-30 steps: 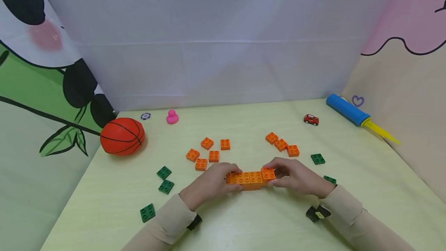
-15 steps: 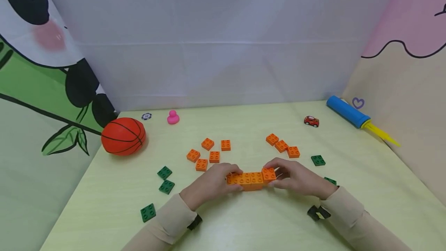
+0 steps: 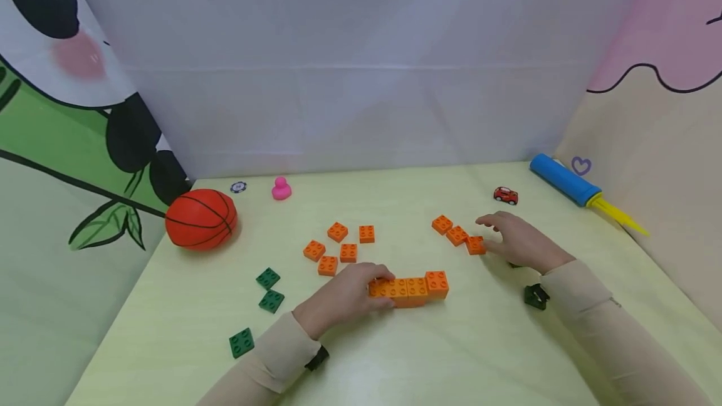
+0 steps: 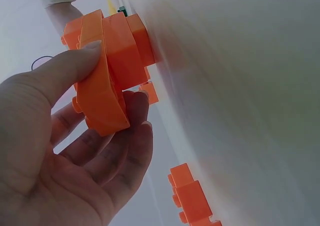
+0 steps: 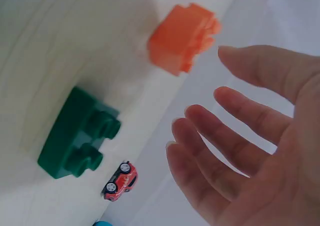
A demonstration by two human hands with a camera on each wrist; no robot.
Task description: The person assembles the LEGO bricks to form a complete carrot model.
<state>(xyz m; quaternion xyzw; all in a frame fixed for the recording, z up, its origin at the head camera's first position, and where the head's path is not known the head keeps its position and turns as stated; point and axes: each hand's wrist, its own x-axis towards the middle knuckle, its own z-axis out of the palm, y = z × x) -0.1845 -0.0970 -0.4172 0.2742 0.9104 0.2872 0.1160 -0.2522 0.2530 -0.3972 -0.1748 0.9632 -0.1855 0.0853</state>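
Note:
My left hand [image 3: 352, 290] grips the left end of a joined row of orange building blocks [image 3: 416, 291], thumb in front and fingers behind. In the left wrist view the thumb presses the long upper block [image 4: 97, 86], with more blocks joined beneath and beyond it. My right hand [image 3: 521, 243] hovers with its fingers apart at the right of a loose orange block [image 3: 476, 245]. Nothing is between those fingers in the right wrist view, where an orange block [image 5: 181, 38] sits near the thumb tip and a green block [image 5: 75, 133] lies on the table side.
Several loose orange blocks [image 3: 348, 253] lie behind the left hand. Green blocks [image 3: 242, 343] are at the left. Farther back stand a small basketball [image 3: 201, 218], a pink toy [image 3: 281, 188], a poker chip [image 3: 239, 187], a red toy car [image 3: 506, 195] and a blue-and-yellow tube toy [image 3: 566, 182].
My right hand has let go of the right end of the block row and moved right and away from me, to the loose orange blocks. The left hand keeps its grip.

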